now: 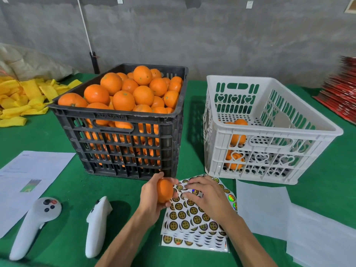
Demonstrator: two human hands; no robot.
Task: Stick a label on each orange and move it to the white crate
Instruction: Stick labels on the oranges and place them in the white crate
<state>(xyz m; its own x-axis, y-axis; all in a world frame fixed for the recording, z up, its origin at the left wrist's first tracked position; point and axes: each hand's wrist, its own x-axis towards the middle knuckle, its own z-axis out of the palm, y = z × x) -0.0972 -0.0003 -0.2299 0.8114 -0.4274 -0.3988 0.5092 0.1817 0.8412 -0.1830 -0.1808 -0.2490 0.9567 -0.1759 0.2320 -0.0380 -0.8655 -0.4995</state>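
Left hand (152, 197) grips one orange (164, 190) just above the sticker sheets (194, 218), in front of the black crate (123, 139) heaped with oranges. Right hand (210, 197) lies on the sheets, fingertips (187, 190) bent down onto a label; a pinch cannot be confirmed. White crate (269, 132) on the right holds a few oranges.

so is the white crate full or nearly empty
Nearly empty: the white crate holds only a few oranges at its left end, and its perforated floor shows bare elsewhere.
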